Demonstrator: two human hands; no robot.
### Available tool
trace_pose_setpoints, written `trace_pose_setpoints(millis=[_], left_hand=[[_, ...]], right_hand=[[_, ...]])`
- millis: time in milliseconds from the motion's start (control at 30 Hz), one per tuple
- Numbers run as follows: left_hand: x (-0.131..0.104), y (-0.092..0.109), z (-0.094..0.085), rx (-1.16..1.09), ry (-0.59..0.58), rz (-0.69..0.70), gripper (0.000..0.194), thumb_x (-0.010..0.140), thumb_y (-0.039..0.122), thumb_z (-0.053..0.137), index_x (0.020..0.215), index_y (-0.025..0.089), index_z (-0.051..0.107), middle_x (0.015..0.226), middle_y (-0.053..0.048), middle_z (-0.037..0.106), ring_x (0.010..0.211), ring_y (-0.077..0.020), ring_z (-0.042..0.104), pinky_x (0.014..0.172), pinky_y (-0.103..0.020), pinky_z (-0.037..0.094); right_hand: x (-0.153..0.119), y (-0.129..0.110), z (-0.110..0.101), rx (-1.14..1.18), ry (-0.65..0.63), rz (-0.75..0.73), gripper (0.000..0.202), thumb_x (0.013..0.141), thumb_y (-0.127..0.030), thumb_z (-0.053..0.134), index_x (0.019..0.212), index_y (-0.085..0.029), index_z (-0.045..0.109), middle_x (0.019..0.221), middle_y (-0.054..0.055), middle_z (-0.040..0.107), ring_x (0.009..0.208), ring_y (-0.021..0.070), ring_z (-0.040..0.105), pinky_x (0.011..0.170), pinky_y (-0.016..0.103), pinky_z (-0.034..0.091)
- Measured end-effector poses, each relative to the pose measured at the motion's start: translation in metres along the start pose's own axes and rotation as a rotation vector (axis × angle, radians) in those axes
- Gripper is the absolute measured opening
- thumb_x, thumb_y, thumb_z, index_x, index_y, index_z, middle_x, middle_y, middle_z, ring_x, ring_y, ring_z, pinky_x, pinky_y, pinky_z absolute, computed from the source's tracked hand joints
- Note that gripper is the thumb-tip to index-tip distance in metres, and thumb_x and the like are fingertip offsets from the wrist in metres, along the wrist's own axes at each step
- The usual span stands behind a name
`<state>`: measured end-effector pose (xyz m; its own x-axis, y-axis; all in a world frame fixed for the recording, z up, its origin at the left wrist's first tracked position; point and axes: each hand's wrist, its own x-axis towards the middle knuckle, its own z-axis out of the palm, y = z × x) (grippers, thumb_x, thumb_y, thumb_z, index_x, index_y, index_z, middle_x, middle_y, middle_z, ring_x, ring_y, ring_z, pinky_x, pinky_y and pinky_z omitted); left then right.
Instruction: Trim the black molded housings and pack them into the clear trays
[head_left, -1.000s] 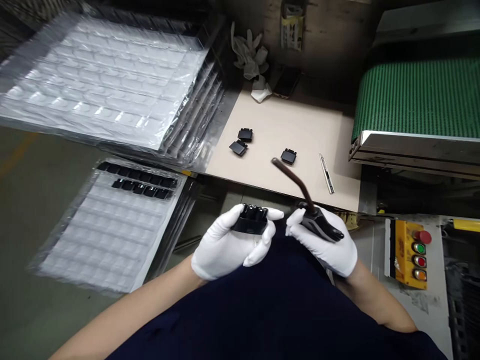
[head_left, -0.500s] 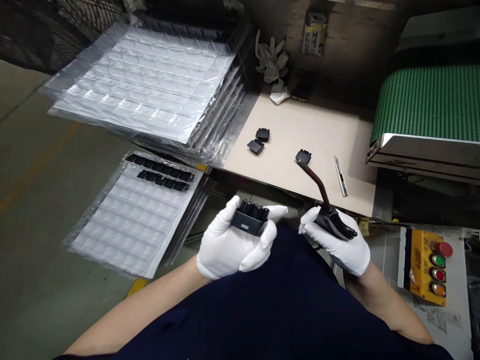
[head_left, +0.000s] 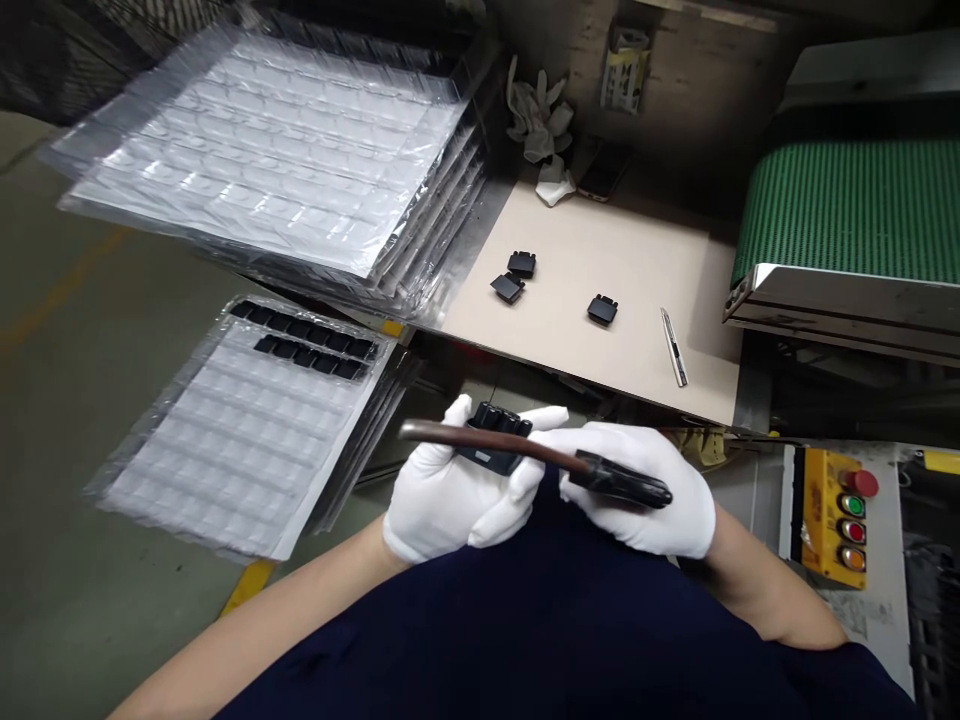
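Note:
My left hand [head_left: 431, 505], in a white glove, cradles a black plastic part [head_left: 501, 416] between its thumb and fingers. Rounded black barrels show along the part's top edge. My right hand [head_left: 660, 470], gloved too, is closed around the black handle of an air blow gun [head_left: 622, 482]. Its long, bent brown tube lies across the front of the part as I see it, with the tip over my left thumb; contact cannot be told. The right fingers are partly hidden behind the handle.
Several black parts, one nearest the middle [head_left: 602, 309], and a utility knife [head_left: 674, 347] lie on the beige table [head_left: 630, 250]. Stacked clear trays [head_left: 300, 150] stand left; a lower tray [head_left: 217, 440] holds black pieces. A green conveyor [head_left: 855, 210] and yellow button box [head_left: 834, 520] are right.
My right hand has moved left towards my left hand. The blow gun's tube has swung from pointing up and away to pointing left across the black part, which stays held.

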<state>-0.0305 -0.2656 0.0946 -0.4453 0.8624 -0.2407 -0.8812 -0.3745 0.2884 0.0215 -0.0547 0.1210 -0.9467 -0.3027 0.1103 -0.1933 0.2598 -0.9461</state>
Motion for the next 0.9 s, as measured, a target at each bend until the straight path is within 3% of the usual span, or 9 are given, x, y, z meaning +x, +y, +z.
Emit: trace_pose_setpoints(millis=[100, 300, 433, 700, 833, 900], left_hand=[[-0.001, -0.001, 0.000, 0.007, 0.026, -0.024, 0.064, 0.099, 0.063, 0.038, 0.131, 0.012, 0.059, 0.076, -0.003, 0.062, 0.037, -0.0076, 0.042, 0.035, -0.024, 0.022], [-0.002, -0.001, -0.005, 0.041, -0.049, 0.004, 0.059, 0.101, 0.063, 0.033, 0.105, 0.014, 0.066, 0.078, -0.004, 0.062, 0.036, -0.0066, 0.043, 0.033, -0.021, 0.029], [-0.004, -0.001, -0.007, 0.014, -0.048, 0.008, 0.062, 0.100, 0.063, 0.034, 0.116, 0.013, 0.066, 0.081, -0.004, 0.063, 0.037, -0.0072, 0.045, 0.033, -0.022, 0.029], [-0.006, -0.005, -0.012, 0.047, 0.108, 0.009, 0.065, 0.100, 0.065, 0.035, 0.131, 0.015, 0.061, 0.081, -0.007, 0.067, 0.044, -0.0117, 0.054, 0.041, -0.024, 0.034], [-0.006, -0.004, -0.014, 0.103, 0.098, 0.035, 0.061, 0.102, 0.062, 0.032, 0.112, 0.013, 0.068, 0.082, -0.007, 0.065, 0.043, -0.0107, 0.053, 0.041, -0.024, 0.035], [-0.006, -0.001, -0.015, 0.093, 0.086, 0.037, 0.063, 0.102, 0.062, 0.029, 0.113, 0.014, 0.068, 0.080, -0.006, 0.064, 0.042, -0.0099, 0.051, 0.040, -0.024, 0.034]], right_hand=[[0.004, 0.005, 0.010, 0.084, -0.026, 0.046, 0.039, 0.092, -0.015, 0.063, 0.127, -0.030, 0.071, 0.111, 0.001, 0.078, 0.105, 0.0227, 0.074, 0.095, 0.036, 0.059], [0.002, 0.016, 0.014, 0.137, 0.124, 0.189, 0.049, 0.092, -0.020, 0.068, 0.140, -0.026, 0.062, 0.128, 0.006, 0.073, 0.105, 0.0254, 0.074, 0.094, 0.040, 0.060], [0.000, 0.012, 0.008, 0.079, 0.132, 0.189, 0.049, 0.090, -0.020, 0.071, 0.138, -0.026, 0.065, 0.120, 0.006, 0.076, 0.100, 0.0264, 0.075, 0.095, 0.042, 0.059], [0.011, 0.013, 0.014, 0.203, -0.102, 0.178, 0.042, 0.087, -0.009, 0.066, 0.124, -0.028, 0.073, 0.106, 0.000, 0.079, 0.098, 0.0223, 0.076, 0.091, 0.034, 0.061], [0.017, 0.023, 0.015, 0.247, -0.030, 0.262, 0.041, 0.088, -0.012, 0.065, 0.127, -0.024, 0.069, 0.116, 0.003, 0.077, 0.095, 0.0205, 0.075, 0.092, 0.035, 0.060], [0.019, 0.026, 0.014, 0.237, 0.020, 0.286, 0.046, 0.087, -0.014, 0.068, 0.132, -0.022, 0.066, 0.111, 0.004, 0.077, 0.087, 0.0191, 0.074, 0.086, 0.033, 0.060]])
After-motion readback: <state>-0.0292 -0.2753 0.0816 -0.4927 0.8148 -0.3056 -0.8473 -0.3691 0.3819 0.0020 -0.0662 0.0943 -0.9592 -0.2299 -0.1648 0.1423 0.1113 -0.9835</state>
